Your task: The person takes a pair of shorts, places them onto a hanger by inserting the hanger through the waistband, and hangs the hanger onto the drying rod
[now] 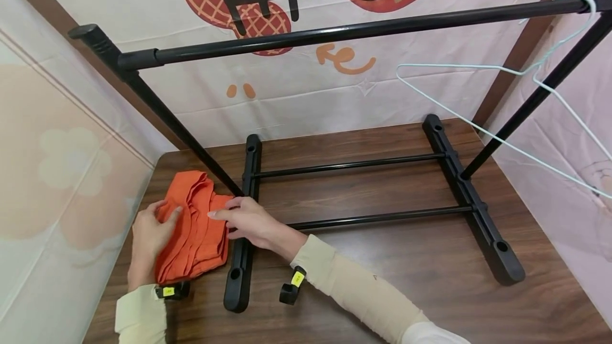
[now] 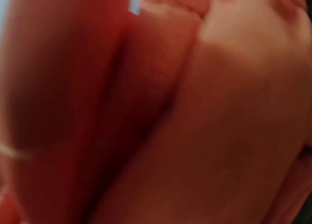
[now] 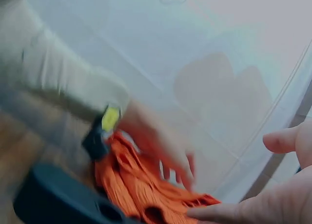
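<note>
Left hand (image 1: 147,238) lies flat on the folded orange cloth (image 1: 193,227), fingers straight, pinning the stack near the surface's left edge. Right hand (image 1: 248,222) reaches across the black rack foot (image 1: 244,238); fingertips rest on the cloth's right margin, seemingly relaxed rather than pinching, though the wrist views are too blurred to confirm. Cloth sits just beside the rack's left foot. Pale wire hanger (image 1: 526,121) hangs from the top rail (image 1: 334,31) at the right end, well apart.
</note>
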Demonstrator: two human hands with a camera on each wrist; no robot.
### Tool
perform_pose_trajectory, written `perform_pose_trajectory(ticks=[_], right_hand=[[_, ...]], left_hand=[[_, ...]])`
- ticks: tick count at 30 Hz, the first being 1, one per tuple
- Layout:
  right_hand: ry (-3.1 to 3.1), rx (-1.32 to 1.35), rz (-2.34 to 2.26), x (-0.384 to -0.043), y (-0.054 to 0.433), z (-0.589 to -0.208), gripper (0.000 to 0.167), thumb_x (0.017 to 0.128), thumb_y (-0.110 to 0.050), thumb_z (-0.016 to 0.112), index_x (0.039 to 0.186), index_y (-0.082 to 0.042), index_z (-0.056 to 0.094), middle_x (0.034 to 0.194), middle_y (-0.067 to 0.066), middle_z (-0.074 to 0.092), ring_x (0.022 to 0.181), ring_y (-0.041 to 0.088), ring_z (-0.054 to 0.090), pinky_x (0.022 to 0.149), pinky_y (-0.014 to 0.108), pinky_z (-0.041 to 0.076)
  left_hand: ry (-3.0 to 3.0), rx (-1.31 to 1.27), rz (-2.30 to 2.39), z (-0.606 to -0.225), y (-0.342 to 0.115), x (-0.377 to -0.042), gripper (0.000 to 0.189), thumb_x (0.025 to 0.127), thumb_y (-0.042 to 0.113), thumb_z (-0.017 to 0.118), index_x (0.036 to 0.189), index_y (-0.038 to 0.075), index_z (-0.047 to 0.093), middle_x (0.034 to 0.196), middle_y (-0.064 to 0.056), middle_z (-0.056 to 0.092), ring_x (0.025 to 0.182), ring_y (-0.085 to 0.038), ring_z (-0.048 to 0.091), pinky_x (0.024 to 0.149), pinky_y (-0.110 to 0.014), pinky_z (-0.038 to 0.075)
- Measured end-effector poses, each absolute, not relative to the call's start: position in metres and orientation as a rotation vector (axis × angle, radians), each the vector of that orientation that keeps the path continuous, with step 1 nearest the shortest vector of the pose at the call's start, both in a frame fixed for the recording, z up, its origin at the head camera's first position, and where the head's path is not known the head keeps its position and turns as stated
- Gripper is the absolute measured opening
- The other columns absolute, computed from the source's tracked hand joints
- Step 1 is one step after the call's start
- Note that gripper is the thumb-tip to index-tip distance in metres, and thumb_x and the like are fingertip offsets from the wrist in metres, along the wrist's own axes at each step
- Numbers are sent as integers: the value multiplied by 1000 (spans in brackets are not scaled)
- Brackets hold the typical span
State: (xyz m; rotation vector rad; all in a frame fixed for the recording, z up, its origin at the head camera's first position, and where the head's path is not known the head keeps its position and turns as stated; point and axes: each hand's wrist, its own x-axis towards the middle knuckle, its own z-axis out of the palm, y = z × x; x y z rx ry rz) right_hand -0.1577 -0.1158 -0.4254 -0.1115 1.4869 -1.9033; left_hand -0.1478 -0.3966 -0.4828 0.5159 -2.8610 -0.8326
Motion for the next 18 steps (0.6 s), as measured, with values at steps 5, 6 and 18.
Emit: perform_pose_trajectory(ticks=[5,6,18], right_hand=[[1469,-68,-1881,-153,-129,-424,83,96,-26,77,161,-3,32,169,16,32,153,40,39,118,68,39],[1474,-69,-1879,-153,-132,-424,87,96,-27,78,163,-4,28,172,15,27,156,38,35,119,68,37],[1412,14,-1863,-153,-163,-446,75,94,-26,79,155,-5,40,156,11,47,146,36,47,115,73,38]], left_hand=[[-2882,572,-832,-490,-401,-150,72,106,44,56,153,-9,44,147,-42,47,136,-60,43,110,-73,37],[-2890,582,-829,-491,-401,-151,73,106,46,56,153,-9,43,148,-42,46,137,-60,42,110,-73,37],[-2971,802,-779,-490,-403,-153,101,102,66,47,162,-10,17,155,-46,35,140,-64,36,114,-74,35]])
